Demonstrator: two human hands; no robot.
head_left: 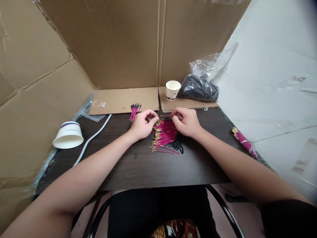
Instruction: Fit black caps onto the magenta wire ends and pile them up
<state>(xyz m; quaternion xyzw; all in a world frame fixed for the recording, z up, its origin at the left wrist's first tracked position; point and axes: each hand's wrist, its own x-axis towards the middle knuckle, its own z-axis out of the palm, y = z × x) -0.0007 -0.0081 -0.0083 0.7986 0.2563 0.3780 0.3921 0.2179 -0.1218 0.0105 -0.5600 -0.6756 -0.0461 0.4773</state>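
1. Print on the overturned paper cup (68,135) near the worktop's (153,173) left edge is too small to read.
2. The right hand (187,122) pinches a pink wire (166,115); the left hand's (143,125) fingertips meet, any content hidden.
3. Gold-tipped wires (165,133) lie mid-worktop, partly covered by the hands, black sleeves (175,145) beside them.
4. A clear plastic bag (200,87) lies by the far right corner.

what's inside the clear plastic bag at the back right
The clear plastic bag holds a heap of thin dark pieces, visible through the plastic. Whatever lies deeper is covered by the outer ones.
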